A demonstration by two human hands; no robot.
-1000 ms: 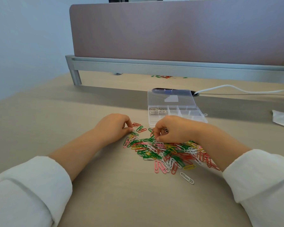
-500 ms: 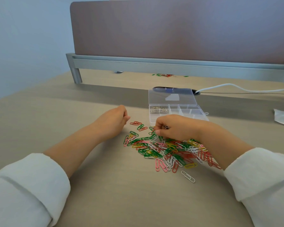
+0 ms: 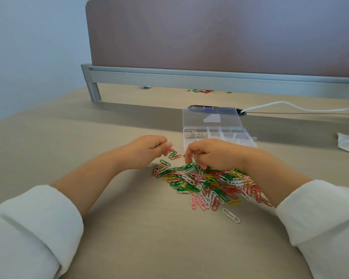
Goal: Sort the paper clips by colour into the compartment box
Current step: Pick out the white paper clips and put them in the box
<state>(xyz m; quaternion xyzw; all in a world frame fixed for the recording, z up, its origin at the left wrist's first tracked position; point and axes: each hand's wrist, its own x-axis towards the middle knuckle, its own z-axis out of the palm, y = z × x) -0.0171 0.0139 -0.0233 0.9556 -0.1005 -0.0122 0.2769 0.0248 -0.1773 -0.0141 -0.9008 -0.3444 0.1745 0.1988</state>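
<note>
Clear plastic compartment box (image 3: 248, 138): open just beyond my hands, silver clips (image 3: 195, 134) in its far-left cell. The dividers look low, so a tossed clip could land in the wrong cell.
Mixed clip pile (image 3: 208, 182): on the desk under my right wrist. It is tangled, so one lifted clip may drag its neighbours.
Right hand (image 3: 212, 154): fingers curled, pinching a pale clip (image 3: 192, 156). The hold is thin and could slip.
Left hand (image 3: 147, 151): curled; whether it holds anything, I cannot tell.
Wall (image 3: 28, 47): pale blue.
Partition (image 3: 210, 33): mauve, on a grey rail (image 3: 189, 78).
Desk (image 3: 129, 228): beige and smooth. Dropped clips would likely skid.
</note>
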